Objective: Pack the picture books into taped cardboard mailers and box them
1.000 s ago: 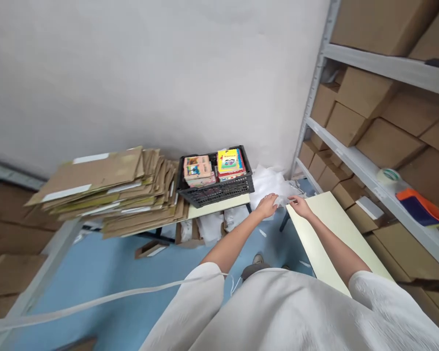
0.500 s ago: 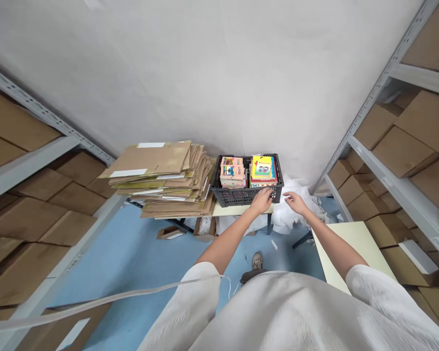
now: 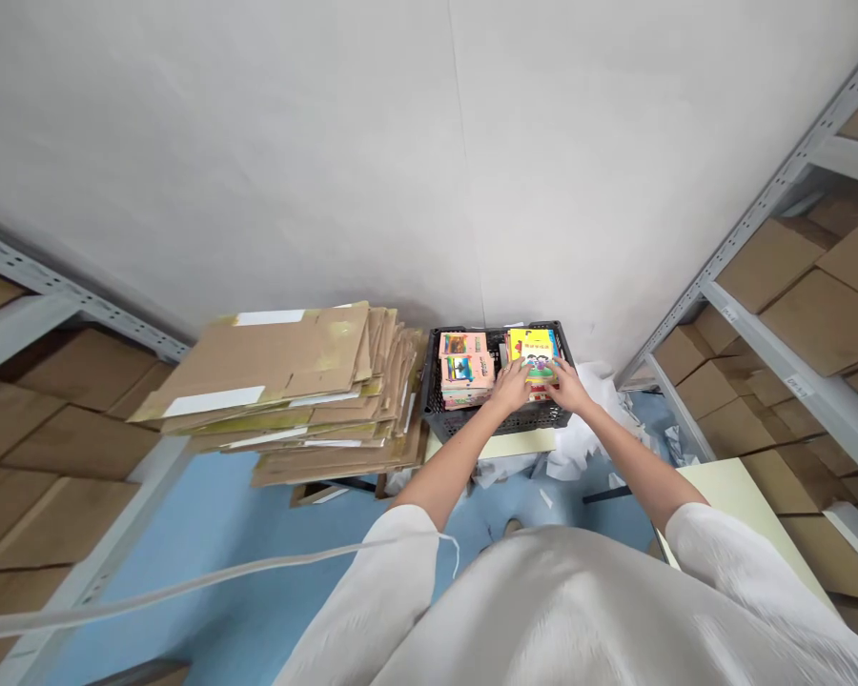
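A black plastic crate [image 3: 499, 419] stands against the wall, holding stacked books in two groups. On the left are pink-covered books [image 3: 470, 370]; on the right, a yellow book [image 3: 536, 349] with cartoon figures on its cover tops a colourful pile. My left hand [image 3: 511, 385] is at the yellow book's near left corner, its fingers closed on the edge. From the other side, my right hand [image 3: 569, 389] has its fingers bent on the near right corner of the same book. My fingers partly cover the front of that pile.
A tall, uneven stack of flattened cardboard boxes [image 3: 307, 357] sits left of the crate on a low table [image 3: 504, 445]. Shelves with cardboard cartons [image 3: 815, 319] rise on both sides. Crumpled white sheeting [image 3: 593, 419] lies right of the crate, and a pale tabletop [image 3: 740, 510] is nearer right.
Both hands have moved forward from the crate's near side onto the yellow book inside it. The view has shifted, and the crate and cardboard stack appear nearer.
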`<state>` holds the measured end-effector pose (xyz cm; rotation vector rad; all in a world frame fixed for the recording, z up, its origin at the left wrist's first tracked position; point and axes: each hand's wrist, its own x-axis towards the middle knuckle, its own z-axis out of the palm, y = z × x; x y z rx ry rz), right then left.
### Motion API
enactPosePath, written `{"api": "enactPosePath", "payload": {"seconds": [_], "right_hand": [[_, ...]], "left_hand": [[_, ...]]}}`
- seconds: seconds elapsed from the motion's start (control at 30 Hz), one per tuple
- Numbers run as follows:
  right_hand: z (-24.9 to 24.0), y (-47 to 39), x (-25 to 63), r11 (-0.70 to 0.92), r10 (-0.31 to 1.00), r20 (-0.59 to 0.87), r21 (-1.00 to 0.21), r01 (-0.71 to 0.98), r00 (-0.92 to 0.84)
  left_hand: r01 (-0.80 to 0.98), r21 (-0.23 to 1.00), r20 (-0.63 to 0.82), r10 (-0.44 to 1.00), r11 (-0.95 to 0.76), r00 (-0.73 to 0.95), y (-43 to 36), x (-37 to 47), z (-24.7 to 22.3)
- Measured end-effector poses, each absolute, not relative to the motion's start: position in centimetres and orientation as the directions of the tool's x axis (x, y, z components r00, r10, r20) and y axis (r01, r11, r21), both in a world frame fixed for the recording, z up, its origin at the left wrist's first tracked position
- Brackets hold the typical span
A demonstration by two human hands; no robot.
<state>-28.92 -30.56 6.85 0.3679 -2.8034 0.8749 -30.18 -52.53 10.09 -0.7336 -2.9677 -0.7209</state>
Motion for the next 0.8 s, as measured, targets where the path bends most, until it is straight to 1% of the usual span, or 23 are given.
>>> {"api": "enactPosePath", "payload": {"seconds": [0.13, 0.23, 0.3, 0.4, 0.53, 0.6, 0.7, 0.8], "right_hand": [[7.2, -32.0, -29.3, 0.872, -0.21, 0.203, -0.403, -0.277, -0.956], [7.6, -32.7, -29.1, 0.908, -0.215, 0.169, -0.329, -0.261, -0.962], [7.8, -32.9, -28.8, 0.919, -0.212, 0.166, -0.302, -0.254, -0.963], [8.0, -32.8, -28.4, 0.921, -0.199, 0.193, -0.298, -0.25, -0.961], [8.2, -32.2, -28.0, 0.892, -0.207, 0.235, -0.354, -0.282, -0.95], [8.3, -31.9, -27.7, 0.866, -0.167, 0.275, -0.418, -0.274, -0.947], [8.5, -31.1, -27.2, 0.796, -0.002, 0.343, -0.568, -0.209, -0.939], [8.8, -29.5, -26.3, 0.698, 0.143, 0.356, -0.698, -0.161, -0.923]], "left_hand": [[0.469, 0.389, 0.075, 0.48, 0.793, -0.874, -53.1, -31.5, 9.9], [0.512, 0.343, 0.09, 0.515, 0.788, -0.853, -53.4, -31.7, 9.9], [0.538, 0.309, 0.112, 0.532, 0.784, -0.839, -53.5, -31.6, 10.0], [0.556, 0.27, 0.127, 0.543, 0.787, -0.83, -53.6, -31.1, 10.2], [0.556, 0.243, 0.132, 0.541, 0.795, -0.831, -53.6, -30.5, 10.3], [0.561, 0.25, 0.156, 0.539, 0.789, -0.828, -53.4, -30.5, 10.4], [0.591, 0.322, 0.214, 0.551, 0.739, -0.806, -52.2, -30.8, 10.8], [0.627, 0.414, 0.282, 0.562, 0.66, -0.778, -49.9, -30.8, 11.4]]}}
